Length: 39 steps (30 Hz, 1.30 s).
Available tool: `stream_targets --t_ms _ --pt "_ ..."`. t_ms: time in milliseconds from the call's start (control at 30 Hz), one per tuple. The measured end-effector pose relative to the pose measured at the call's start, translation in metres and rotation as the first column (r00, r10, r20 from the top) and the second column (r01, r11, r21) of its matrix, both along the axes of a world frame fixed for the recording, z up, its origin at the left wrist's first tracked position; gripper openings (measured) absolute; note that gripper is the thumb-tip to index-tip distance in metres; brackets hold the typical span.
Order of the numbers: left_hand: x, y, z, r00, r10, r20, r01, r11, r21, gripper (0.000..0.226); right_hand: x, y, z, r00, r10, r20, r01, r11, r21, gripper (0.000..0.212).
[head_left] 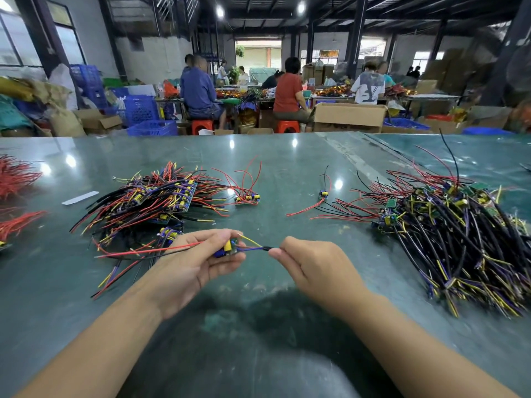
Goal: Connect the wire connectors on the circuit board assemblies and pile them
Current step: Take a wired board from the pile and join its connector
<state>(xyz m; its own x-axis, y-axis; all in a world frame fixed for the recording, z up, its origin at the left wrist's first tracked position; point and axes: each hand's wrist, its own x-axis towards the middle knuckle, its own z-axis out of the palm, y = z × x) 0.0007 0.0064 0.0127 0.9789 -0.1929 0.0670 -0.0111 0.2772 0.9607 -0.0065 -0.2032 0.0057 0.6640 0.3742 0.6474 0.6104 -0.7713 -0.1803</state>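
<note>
Open green tabletop [287, 168] runs between the left pile [155, 199] of wired boards and the right pile [448, 225], crossed only by a small board cluster [247, 196] and one stray board [323, 193] with red lead. Red wire bundles [14, 179] crowd the left edge; the far-right edge looks cluttered, but blurred.

Two hands at work, the left hand [195, 262] and right hand [313, 265], sharing one circuit board assembly [228, 248]. On the table [287, 168], two big heaps of wired boards: the left pile [155, 202] and the right pile [448, 225], each too tangled to count. Between them, one small cluster of boards [247, 198] and one lone board [323, 194]. Two bundles of red wires [14, 176] at far left, plus one white strip [80, 197].
</note>
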Motion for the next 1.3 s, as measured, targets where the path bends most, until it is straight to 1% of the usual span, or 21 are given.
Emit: stream_targets --t_ms 100,200,267,333,433,467,533,600,667,733,800,833,900,933,967,1000,1067,1133,1200,1233,1300 --pt "0.001 -0.002 -0.002 0.999 0.014 -0.033 -0.014 1.000 -0.002 0.023 -0.002 -0.002 -0.001 1.000 0.011 -0.005 -0.011 0.999 -0.047 0.040" --pt "0.001 -0.004 0.000 0.999 0.037 -0.039 -0.039 0.998 -0.050 0.026 -0.005 0.000 0.002 1.000 0.025 0.012 -0.024 1.000 -0.014 0.046" --pt "0.002 -0.002 0.004 0.997 0.015 -0.076 -0.023 0.993 -0.117 0.040 -0.004 0.000 0.004 1.000 0.028 -0.012 -0.028 0.999 0.045 0.046" --pt "0.003 0.000 0.005 0.991 -0.058 -0.123 0.038 0.986 -0.161 0.054 -0.004 0.000 0.003 1.000 0.015 -0.027 -0.012 0.997 0.081 0.045" --pt "0.006 0.005 0.006 0.984 -0.098 -0.147 0.069 0.980 -0.189 0.066 -0.007 -0.001 0.005 1.000 -0.011 0.007 0.010 0.995 0.102 0.050" --pt "0.007 0.007 0.006 0.983 -0.103 -0.151 0.071 0.977 -0.202 0.069 -0.007 -0.003 0.007 0.999 -0.024 0.025 0.020 0.990 0.136 0.048" --pt "0.009 0.012 0.007 0.985 -0.082 -0.152 0.045 0.972 -0.233 0.074 -0.003 -0.014 0.016 0.994 -0.090 0.070 0.067 0.959 0.277 0.043" --pt "0.012 0.018 0.008 0.990 0.001 -0.142 -0.038 0.965 -0.259 0.072 0.003 -0.035 0.028 0.964 -0.238 0.118 0.171 0.895 0.412 0.038" --pt "0.014 0.022 0.008 0.987 0.085 -0.133 -0.120 0.953 -0.279 0.066 0.006 -0.064 0.040 0.878 -0.464 0.120 0.363 0.807 0.466 0.038" --pt "0.015 0.024 0.008 0.983 0.131 -0.131 -0.164 0.945 -0.281 0.062 0.008 -0.098 0.046 0.745 -0.667 0.023 0.601 0.685 0.411 0.040" --pt "0.016 0.023 0.007 0.980 0.154 -0.125 -0.182 0.946 -0.266 0.058 0.008 -0.130 0.047 0.580 -0.801 -0.147 0.810 0.550 0.202 0.043" --pt "0.017 0.023 0.007 0.980 0.161 -0.119 -0.187 0.948 -0.256 0.056 0.007 -0.141 0.048 0.497 -0.836 -0.231 0.867 0.491 0.087 0.043" --pt "0.019 0.024 0.007 0.979 0.180 -0.101 -0.199 0.950 -0.239 0.052 0.003 -0.149 0.050 0.374 -0.872 -0.315 0.911 0.410 -0.053 0.040" --pt "0.019 0.024 0.007 0.976 0.197 -0.089 -0.212 0.950 -0.230 0.049 0.001 -0.147 0.051 0.354 -0.883 -0.308 0.919 0.389 -0.058 0.038" --pt "0.020 0.024 0.007 0.972 0.223 -0.075 -0.234 0.947 -0.218 0.045 0.001 -0.144 0.052 0.371 -0.886 -0.276 0.920 0.391 -0.019 0.034" --pt "0.021 0.024 0.007 0.965 0.257 -0.058 -0.264 0.943 -0.203 0.041 0.001 -0.139 0.052 0.423 -0.878 -0.223 0.905 0.424 0.047 0.031" --pt "0.021 0.024 0.006 0.936 0.353 -0.002 -0.350 0.925 -0.147 0.033 0.003 -0.122 0.051 0.570 -0.813 -0.119 0.819 0.553 0.151 0.026" --pt "0.022 0.022 0.005 0.874 0.476 0.100 -0.474 0.879 -0.046 0.026 0.007 -0.096 0.043 0.704 -0.703 -0.100 0.709 0.689 0.151 0.024" --pt "0.025 0.020 0.004 0.787 0.581 0.205 -0.593 0.805 -0.004 0.030 0.016 -0.063 0.027 0.791 -0.575 -0.209 0.593 0.804 0.032 0.025" --pt "0.026 0.021 0.004 0.744 0.624 0.238 -0.638 0.770 -0.023 0.032 0.024 -0.047 0.018 0.805 -0.521 -0.284 0.527 0.848 -0.064 0.029" --pt "0.028 0.024 0.005 0.675 0.686 0.271 -0.692 0.716 -0.089 0.034 0.048 -0.025 0.009 0.797 -0.459 -0.392 0.394 0.888 -0.238 0.038"
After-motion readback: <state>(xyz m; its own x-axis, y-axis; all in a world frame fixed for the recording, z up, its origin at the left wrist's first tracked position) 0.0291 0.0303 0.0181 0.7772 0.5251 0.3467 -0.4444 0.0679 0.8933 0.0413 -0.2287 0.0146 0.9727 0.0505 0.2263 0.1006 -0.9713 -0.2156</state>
